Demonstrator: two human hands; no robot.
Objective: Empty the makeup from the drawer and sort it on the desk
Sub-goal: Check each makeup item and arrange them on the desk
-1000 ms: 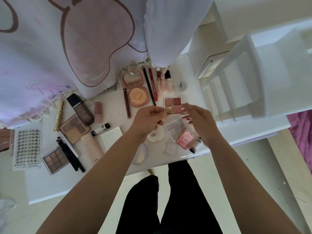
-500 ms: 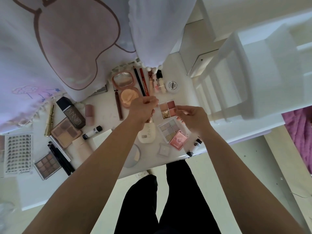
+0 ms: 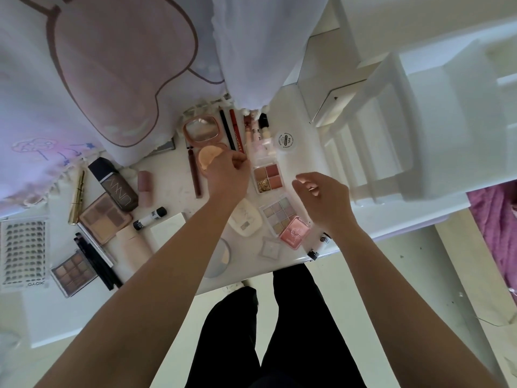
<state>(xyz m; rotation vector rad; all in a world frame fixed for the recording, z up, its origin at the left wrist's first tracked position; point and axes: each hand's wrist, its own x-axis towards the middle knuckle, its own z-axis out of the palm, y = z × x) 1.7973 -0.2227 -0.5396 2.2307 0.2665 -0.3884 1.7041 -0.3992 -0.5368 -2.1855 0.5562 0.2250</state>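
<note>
Four-pan palette (image 3: 267, 177) lies flat on the white counter (image 3: 303, 159), in the gap between both hands and touched by neither. Left hand (image 3: 228, 176) hovers over the open powder compact (image 3: 205, 138), fingertips drawn in near the red pencil (image 3: 236, 133); cannot tell if it pinches anything. Right hand (image 3: 321, 198) hangs just right of the palette, fingers loosely curled, holding nothing. Pastel nine-pan palette (image 3: 279, 217) and pink compact (image 3: 295, 233) sit just nearer the person.

Four-pan palette (image 3: 268, 178) — flat on desk (image 3: 173, 193)
</note>
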